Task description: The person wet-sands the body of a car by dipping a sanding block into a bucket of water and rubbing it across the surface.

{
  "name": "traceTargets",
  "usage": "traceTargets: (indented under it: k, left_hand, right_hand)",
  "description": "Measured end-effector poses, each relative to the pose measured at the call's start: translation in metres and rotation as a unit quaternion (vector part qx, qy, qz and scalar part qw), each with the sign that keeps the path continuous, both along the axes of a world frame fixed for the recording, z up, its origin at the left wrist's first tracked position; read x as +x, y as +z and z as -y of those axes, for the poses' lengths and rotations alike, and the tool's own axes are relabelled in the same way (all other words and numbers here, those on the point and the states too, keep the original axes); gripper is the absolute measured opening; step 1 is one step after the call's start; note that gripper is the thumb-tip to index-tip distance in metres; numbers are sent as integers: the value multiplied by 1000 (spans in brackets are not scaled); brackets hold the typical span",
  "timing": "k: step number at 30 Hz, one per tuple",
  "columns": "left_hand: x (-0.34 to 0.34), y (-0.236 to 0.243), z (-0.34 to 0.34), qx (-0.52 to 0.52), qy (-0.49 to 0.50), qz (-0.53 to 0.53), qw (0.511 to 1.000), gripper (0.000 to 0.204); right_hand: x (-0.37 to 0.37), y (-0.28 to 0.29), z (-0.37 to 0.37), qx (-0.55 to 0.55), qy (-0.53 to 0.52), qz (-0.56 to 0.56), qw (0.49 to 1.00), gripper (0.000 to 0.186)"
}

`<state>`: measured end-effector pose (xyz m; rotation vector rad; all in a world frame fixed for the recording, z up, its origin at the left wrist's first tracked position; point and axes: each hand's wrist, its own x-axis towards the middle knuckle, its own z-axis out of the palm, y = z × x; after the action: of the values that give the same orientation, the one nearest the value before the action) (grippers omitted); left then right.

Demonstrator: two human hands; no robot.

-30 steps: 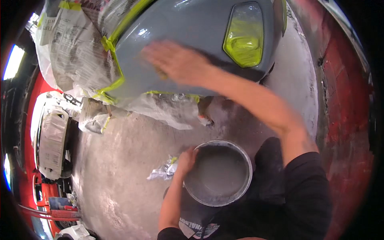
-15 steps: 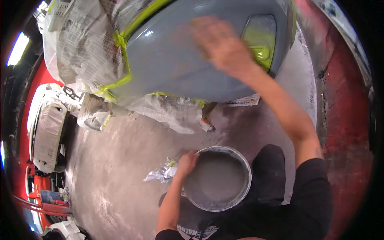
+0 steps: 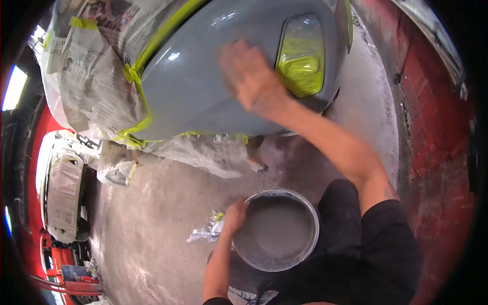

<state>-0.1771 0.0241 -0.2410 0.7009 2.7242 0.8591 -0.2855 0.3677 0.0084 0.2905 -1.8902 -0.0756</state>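
My left hand [image 3: 236, 215] grips the left rim of a round bucket [image 3: 316, 231] of murky grey liquid, which stands by my lap. Higher up, my right hand [image 3: 249, 76] lies palm down against a smooth grey vehicle body panel [image 3: 178, 96]. Its fingers are smeared by motion, and whether something is under them is hidden. Just right of that hand, a lamp-shaped recess [image 3: 302, 56] in the panel is partly covered with yellow-green tape. More tape [image 3: 145, 94] runs along the panel's left edge, holding newspaper masking [image 3: 96, 71].
Crumpled silvery wrapping [image 3: 207, 231] lies on the concrete floor [image 3: 147, 218] beside the bucket. Masking sheet [image 3: 203, 157] hangs below the panel. On the left stands a paper-covered car part [image 3: 65, 198]; a red wall [image 3: 437, 152] runs along the right.
My right hand has shifted left and slightly down across the grey panel. The view has turned a little, and my left hand stays on the bucket rim.
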Motion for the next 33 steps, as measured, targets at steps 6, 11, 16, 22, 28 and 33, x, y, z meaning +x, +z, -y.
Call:
traceTargets:
  k: [6,11,16,22,28,33]
  left_hand:
    - [14,12,11,-27,36,19,999,34]
    - [9,21,-9,-47,23,8,999,34]
    - [18,-3,26,-27,43,-10,999,34]
    - [9,6,3,-20,18,-3,1000,32]
    - [20,6,21,-42,38,-16,998,30]
    - [9,-5,10,-23,21,-29,999,29]
  right_hand:
    - [0,9,-36,38,-12,13,999,67]
    - [-51,13,89,127,66,25,989,74]
    - [-42,38,67,146,117,75,980,75]
    - [-45,44,76,167,-35,22,985,68]
    - [-58,40,101,213,123,50,968,71]
    - [-31,15,28,132,-35,22,990,67]
